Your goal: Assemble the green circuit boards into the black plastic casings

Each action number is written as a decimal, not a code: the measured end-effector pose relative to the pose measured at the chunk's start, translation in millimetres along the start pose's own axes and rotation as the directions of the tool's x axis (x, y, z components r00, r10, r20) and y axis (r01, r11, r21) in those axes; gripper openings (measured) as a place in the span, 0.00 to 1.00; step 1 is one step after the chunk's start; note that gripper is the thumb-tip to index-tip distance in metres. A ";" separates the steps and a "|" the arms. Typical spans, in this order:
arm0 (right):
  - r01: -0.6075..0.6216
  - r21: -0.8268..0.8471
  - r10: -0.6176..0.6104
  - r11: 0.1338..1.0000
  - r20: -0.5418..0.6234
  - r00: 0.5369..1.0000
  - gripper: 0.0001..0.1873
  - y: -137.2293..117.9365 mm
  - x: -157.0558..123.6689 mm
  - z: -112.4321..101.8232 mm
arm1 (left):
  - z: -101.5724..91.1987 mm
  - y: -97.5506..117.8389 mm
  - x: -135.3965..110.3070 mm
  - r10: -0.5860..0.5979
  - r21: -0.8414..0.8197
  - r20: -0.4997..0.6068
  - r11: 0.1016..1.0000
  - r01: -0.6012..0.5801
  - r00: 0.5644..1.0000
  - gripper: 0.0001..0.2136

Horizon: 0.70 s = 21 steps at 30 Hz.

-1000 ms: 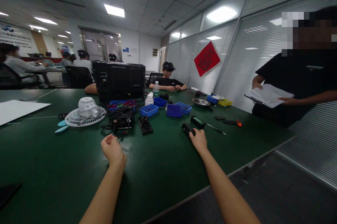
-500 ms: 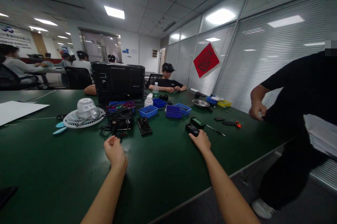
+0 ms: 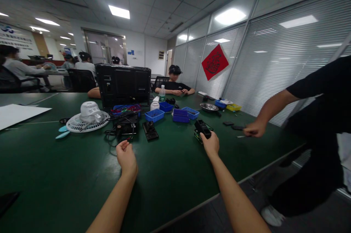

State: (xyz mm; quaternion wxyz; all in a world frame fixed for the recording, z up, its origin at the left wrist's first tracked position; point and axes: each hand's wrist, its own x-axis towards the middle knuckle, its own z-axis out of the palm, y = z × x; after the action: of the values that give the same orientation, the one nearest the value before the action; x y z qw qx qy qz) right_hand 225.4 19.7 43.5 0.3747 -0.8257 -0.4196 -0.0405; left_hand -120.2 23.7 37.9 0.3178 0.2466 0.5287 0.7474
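My right hand (image 3: 210,144) is closed around a small black device (image 3: 202,128) and holds it just above the green table (image 3: 68,174). A second black piece (image 3: 197,136) lies right under it. My left hand (image 3: 126,158) rests loosely curled on the table with nothing in it, near a black unit with tangled cables (image 3: 124,128). A small black block (image 3: 150,131) sits between my two hands, farther back.
A white fan (image 3: 87,117), blue bins (image 3: 155,114), a metal bowl (image 3: 208,107) and a large black case (image 3: 123,84) stand behind. A person in black at the right reaches a hand (image 3: 251,129) onto the table near small tools. Others sit at the far end.
My right hand has lifted the black device off the table and tilted it up. The person at the right put away the papers and reached a hand onto the table.
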 end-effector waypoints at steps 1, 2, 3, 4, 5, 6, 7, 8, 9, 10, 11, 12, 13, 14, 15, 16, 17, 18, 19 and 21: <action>0.019 -0.012 -0.019 1.000 -0.013 1.000 0.28 -2.7 -2.7 -1.2 | 0.0 1.0 -0.4 -0.005 0.002 0.001 1.000 0.005 1.000 0.11; 0.044 -0.027 -0.045 0.999 -0.026 0.999 0.28 -5.4 -5.8 -2.1 | 0.1 1.9 -0.8 -0.010 0.003 0.002 1.000 0.010 1.000 0.10; 0.077 -0.046 -0.079 0.996 -0.040 0.996 0.27 -8.0 -9.2 -2.7 | 0.2 2.7 -1.1 -0.015 0.003 0.003 1.000 0.015 1.000 0.10; 0.120 -0.067 -0.123 0.990 -0.048 0.991 0.26 -10.3 -13.0 -2.9 | 0.2 3.2 -1.4 -0.019 0.001 0.002 1.000 0.019 1.000 0.10; 0.173 -0.090 -0.177 0.981 -0.043 0.983 0.25 -12.3 -16.9 -2.6 | 0.3 3.4 -1.5 -0.022 -0.001 0.003 1.000 0.022 1.000 0.10; 0.234 -0.114 -0.238 0.965 -0.025 0.971 0.24 -13.9 -20.9 -1.9 | 0.3 3.3 -1.5 -0.022 -0.004 0.002 1.000 0.022 1.000 0.10; 0.300 -0.139 -0.302 0.944 0.008 0.953 0.24 -15.1 -24.7 -0.9 | 0.3 3.0 -1.5 -0.020 -0.007 0.002 1.000 0.020 1.000 0.10; 0.365 -0.164 -0.361 0.917 0.055 0.931 0.24 -16.0 -28.2 0.3 | 0.2 2.6 -1.5 -0.018 -0.009 0.004 1.000 0.018 1.000 0.10; 0.420 -0.187 -0.406 0.888 0.108 0.908 0.25 -16.6 -31.3 1.5 | 0.1 2.3 -1.5 -0.015 -0.010 0.006 1.000 0.015 1.000 0.10; 0.463 -0.206 -0.437 0.862 0.161 0.885 0.26 -17.0 -33.9 2.6 | -0.1 2.1 -1.6 -0.016 -0.009 0.006 1.000 0.016 1.000 0.10; 0.495 -0.221 -0.455 0.840 0.208 0.866 0.26 -17.5 -36.0 3.3 | -0.3 2.1 -1.7 -0.017 -0.007 0.005 1.000 0.017 1.000 0.10; 0.523 -0.226 -0.470 0.822 0.250 0.847 0.27 -18.1 -37.6 3.5 | -0.6 2.4 -1.9 -0.017 -0.007 0.004 1.000 0.017 1.000 0.10; 0.549 -0.220 -0.484 0.807 0.286 0.827 0.26 -18.9 -38.9 3.3 | -0.7 2.9 -2.1 -0.018 -0.007 0.004 1.000 0.018 1.000 0.10; 0.576 -0.202 -0.503 0.792 0.318 0.804 0.26 -19.9 -39.9 2.6 | -0.9 3.4 -2.3 -0.018 -0.009 0.001 1.000 0.018 1.000 0.10; 0.603 -0.175 -0.524 0.779 0.346 0.778 0.25 -21.0 -40.9 1.5 | -1.0 3.9 -2.5 -0.017 -0.011 -0.001 1.000 0.017 1.000 0.10; 0.624 -0.142 -0.542 0.768 0.375 0.752 0.24 -22.1 -41.9 0.1 | -1.1 4.3 -2.6 -0.014 -0.014 -0.003 1.000 0.014 1.000 0.10; 0.638 -0.110 -0.553 0.762 0.401 0.730 0.23 -23.1 -43.0 -1.4 | -1.1 4.6 -2.6 -0.012 -0.016 -0.004 1.000 0.012 1.000 0.10; 0.647 -0.081 -0.560 0.759 0.427 0.710 0.22 -23.7 -44.0 -2.8 | -1.2 4.6 -2.6 -0.012 -0.018 -0.004 1.000 0.012 1.000 0.10; 0.653 -0.057 -0.564 0.755 0.450 0.692 0.22 -23.9 -45.0 -4.0 | -1.2 4.4 -2.5 -0.012 -0.020 -0.004 1.000 0.012 1.000 0.10; 0.676 -0.024 -0.586 0.737 0.475 0.657 0.23 -23.0 -46.8 -5.3 | -1.3 3.7 -2.2 -0.009 -0.023 -0.002 1.000 0.009 1.000 0.10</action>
State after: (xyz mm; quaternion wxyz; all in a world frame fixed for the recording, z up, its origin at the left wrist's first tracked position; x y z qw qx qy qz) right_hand 179.9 -6.3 42.9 0.1486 -0.6470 -0.7474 -0.0242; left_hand -120.5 20.4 41.0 0.3234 0.2395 0.5218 0.7522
